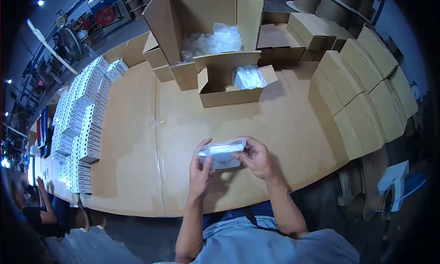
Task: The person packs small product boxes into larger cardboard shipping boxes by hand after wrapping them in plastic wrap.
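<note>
My left hand (pixel 201 173) and my right hand (pixel 257 160) both grip a small clear plastic bag (pixel 222 155) with something white and flat in it. They hold it above the cardboard-covered table, one at each end. What exactly lies inside the bag I cannot make out. Beyond my hands an open cardboard box (pixel 229 99) stands on the table. At its right end sits a bundle of clear plastic bags (pixel 249 78).
Behind is a large open carton (pixel 206 7) with more clear plastic (pixel 215 40) inside. Small white boxes (pixel 85 108) are stacked along the left edge. Closed brown boxes (pixel 362 92) are piled at right. Another person (pixel 43 204) sits at far left.
</note>
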### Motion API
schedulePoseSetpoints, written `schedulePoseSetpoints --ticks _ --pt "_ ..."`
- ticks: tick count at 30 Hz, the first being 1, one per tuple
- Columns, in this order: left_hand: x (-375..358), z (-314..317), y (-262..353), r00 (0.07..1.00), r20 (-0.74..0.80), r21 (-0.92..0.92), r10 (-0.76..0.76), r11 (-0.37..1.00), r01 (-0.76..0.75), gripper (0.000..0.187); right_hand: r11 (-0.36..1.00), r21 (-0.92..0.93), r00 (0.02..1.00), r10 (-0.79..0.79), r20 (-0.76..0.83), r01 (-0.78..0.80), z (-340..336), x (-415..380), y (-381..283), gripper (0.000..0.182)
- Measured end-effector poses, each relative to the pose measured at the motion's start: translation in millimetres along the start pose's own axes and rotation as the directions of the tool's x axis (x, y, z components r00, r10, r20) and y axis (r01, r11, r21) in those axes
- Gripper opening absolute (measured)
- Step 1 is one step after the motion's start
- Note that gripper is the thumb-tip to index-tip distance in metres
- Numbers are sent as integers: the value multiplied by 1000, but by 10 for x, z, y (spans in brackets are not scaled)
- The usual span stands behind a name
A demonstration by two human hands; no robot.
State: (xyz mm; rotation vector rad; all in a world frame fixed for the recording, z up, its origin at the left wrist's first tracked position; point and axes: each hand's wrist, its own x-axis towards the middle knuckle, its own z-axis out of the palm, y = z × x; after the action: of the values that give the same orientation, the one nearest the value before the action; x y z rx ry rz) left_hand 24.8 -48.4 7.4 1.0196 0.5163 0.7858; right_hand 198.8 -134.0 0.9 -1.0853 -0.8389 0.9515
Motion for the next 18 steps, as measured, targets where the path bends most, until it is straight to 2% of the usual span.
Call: schedulePoseSetpoints --ticks 2,3,6,9,12,15,18 --pt "29 -101 -60 997 47 302 62 951 -73 39 991 -133 1000 -2 -2 2 -7 -16 0 27" --pt "24 -2 45 999 -32 138 -43 989 47 28 980 -200 1000 -3 -2 3 -15 -21 -3 23" --pt "21 -55 61 987 -69 128 -147 980 155 26 985 -168 999 33 -17 -35 -5 -37 -5 14" --pt "23 -20 30 975 -146 82 -166 980 180 25 957 -275 996 -88 17 89 13 -25 -46 12" --pt "21 -15 -25 962 -213 20 -170 984 178 26 983 -177 998 -58 -38 50 -9 -48 -1 10" --pt "31 31 -10 949 -283 -48 -141 990 132 27 996 -26 948 -91 -305 87 -42 -34 -24 10" --pt "56 -2 9 946 -304 -62 -114 993 100 27 941 -113 934 -331 -132 317 -66 -47 -162 9"
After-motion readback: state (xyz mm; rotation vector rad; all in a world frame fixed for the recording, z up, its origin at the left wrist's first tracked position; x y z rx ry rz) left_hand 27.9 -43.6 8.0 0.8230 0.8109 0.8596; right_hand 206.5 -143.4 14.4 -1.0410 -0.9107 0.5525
